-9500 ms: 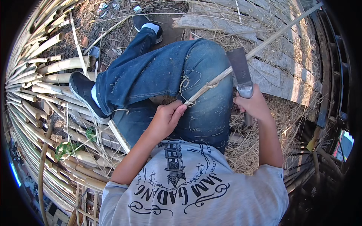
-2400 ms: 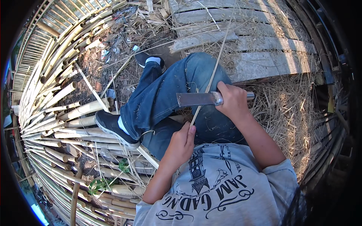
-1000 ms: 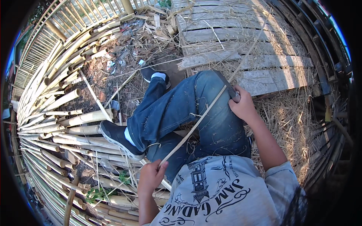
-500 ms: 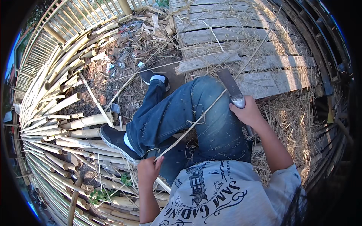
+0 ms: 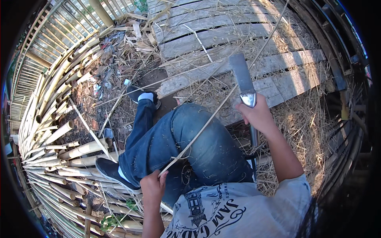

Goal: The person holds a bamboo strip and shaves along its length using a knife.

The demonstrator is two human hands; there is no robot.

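Observation:
My left hand (image 5: pixel 152 187) is closed around the near end of a long, thin bamboo strip (image 5: pixel 200 133). From there the strip slants up to the right across my jeans-clad knee (image 5: pixel 208 150) and out over the slats. A wide, square-ended machete (image 5: pixel 241 73) with a shiny metal collar is gripped in my right hand (image 5: pixel 258 117), its blade pointing away from me. The blade lies beside or over the strip; whether they touch I cannot tell. Part of the dark handle shows below my right fist.
A slatted wooden platform (image 5: pixel 190 43) strewn with shavings lies ahead. Many bamboo poles (image 5: pixel 85 152) are stacked along the left, below a bamboo fence (image 5: pixel 43 59). Dry shavings (image 5: pixel 293 131) cover the ground at right. My shoe (image 5: pixel 115 174) rests by the poles.
The machete has moved outward, away from my knee and along the strip, and its blade has turned brighter. My left hand keeps its hold on the strip. The whole view has shifted slightly.

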